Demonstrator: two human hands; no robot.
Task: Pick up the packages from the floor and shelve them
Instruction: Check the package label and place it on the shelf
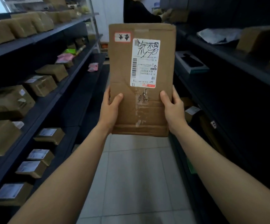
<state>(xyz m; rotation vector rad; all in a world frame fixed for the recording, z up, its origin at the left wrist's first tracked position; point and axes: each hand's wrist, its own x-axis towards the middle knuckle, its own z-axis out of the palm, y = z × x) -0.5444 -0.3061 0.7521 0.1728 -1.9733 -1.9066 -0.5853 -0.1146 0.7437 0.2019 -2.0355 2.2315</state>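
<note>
I hold a flat brown cardboard package (123,65) upright in front of me, in the aisle between two shelf racks. It carries a white shipping label with black scribbles and a small red-framed sticker near its top left corner. My left hand (110,109) grips its lower left edge, thumb on the front face. My right hand (174,109) grips the lower right edge the same way. The package's back side is hidden.
Dark shelves (53,101) on the left hold several brown boxes and small pink and green packets. The right rack (228,50) holds a grey bag, a flat dark box and cartons. A person in black (135,12) stands at the aisle's far end. Pale floor tiles (135,175) lie below.
</note>
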